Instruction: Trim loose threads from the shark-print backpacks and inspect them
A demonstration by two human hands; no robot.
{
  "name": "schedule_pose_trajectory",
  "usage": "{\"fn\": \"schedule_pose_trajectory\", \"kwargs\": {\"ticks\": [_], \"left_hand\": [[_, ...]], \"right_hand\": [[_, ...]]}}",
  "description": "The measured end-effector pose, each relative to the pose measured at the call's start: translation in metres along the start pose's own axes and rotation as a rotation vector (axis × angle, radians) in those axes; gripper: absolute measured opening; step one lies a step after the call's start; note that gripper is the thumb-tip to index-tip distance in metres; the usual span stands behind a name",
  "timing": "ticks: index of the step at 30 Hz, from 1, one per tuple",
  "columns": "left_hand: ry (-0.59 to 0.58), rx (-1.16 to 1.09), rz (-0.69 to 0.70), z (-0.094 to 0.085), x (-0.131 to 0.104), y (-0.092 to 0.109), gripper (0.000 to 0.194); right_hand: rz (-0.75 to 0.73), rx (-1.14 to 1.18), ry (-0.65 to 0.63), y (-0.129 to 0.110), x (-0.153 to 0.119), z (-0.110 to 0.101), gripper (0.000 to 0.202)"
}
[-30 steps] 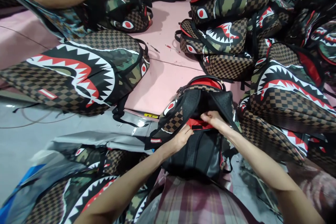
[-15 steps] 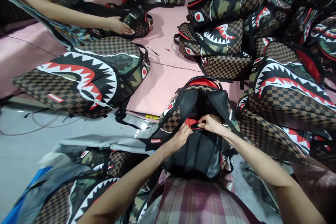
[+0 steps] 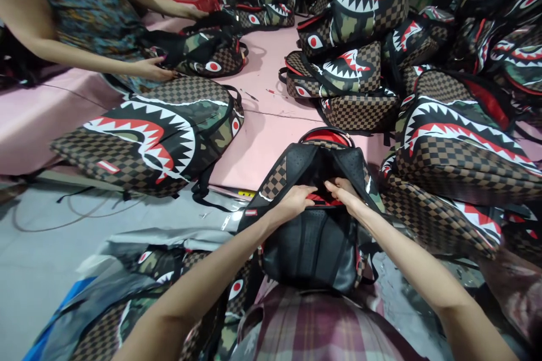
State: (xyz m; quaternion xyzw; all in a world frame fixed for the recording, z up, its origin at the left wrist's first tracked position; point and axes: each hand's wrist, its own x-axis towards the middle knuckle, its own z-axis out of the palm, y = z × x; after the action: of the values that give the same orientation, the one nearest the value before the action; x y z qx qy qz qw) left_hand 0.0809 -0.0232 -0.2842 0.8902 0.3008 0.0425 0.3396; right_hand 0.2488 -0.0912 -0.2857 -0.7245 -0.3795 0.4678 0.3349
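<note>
While both hands are at the red-lined slot [image 3: 325, 200] in the back of the near backpack [image 3: 309, 254], step in hand looks like working that slot's edge, my read. Left hand [image 3: 296, 202] on its 10 o'clock side: fingers partly bent, tips at the edge. Right hand [image 3: 344, 190] on its 2 o'clock side: thumb and fingers curled with a slight gap, tips over the dark opening. Can't tell if either has a firm pinch; fabric and shadow hide the contact. Next move calls for one hand steadying the edge, the other free to work inside, light force on the lining. Bag sits at 6 o'clock of the pink surface [image 3: 237, 163], at its near edge, just beside the wearer's plaid clothing [image 3: 313, 324]. Top end points to 12, base to 6, long axis about 12–6, black back panel up toward the wearer. Shark-print backpack [image 3: 169, 135] at 10 o'clock, another large shark-print bag [image 3: 466, 152] at 2–3, both apart from the hands. Co-worker's hand [image 3: 154, 69] at 10–11, well apart.
</note>
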Motion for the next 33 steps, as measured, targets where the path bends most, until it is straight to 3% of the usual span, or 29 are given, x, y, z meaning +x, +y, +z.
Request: {"fn": "schedule_pose_trajectory", "kwargs": {"ticks": [3, 13, 17, 25, 33], "left_hand": [[-0.197, 0.024, -0.097, -0.008, 0.014, 0.009, 0.022], [-0.227, 0.037, -0.215, -0.01, 0.029, 0.011, 0.017], [-0.162, 0.038, -0.234, -0.002, 0.026, 0.013, 0.011], [0.087, 0.042, -0.301, 0.02, 0.013, 0.006, 0.017], [0.186, -0.036, -0.267, 0.017, 0.011, 0.008, 0.02]], "right_hand": [[0.046, 0.049, -0.004, -0.004, -0.002, -0.001, 0.022], [0.027, -0.012, -0.058, -0.013, -0.007, -0.009, 0.014], [-0.008, -0.115, -0.048, -0.013, -0.009, -0.01, 0.014], [-0.089, -0.416, -0.068, -0.01, -0.016, -0.011, 0.014], [-0.151, -0.512, -0.053, -0.017, -0.016, 0.001, 0.017]]}}
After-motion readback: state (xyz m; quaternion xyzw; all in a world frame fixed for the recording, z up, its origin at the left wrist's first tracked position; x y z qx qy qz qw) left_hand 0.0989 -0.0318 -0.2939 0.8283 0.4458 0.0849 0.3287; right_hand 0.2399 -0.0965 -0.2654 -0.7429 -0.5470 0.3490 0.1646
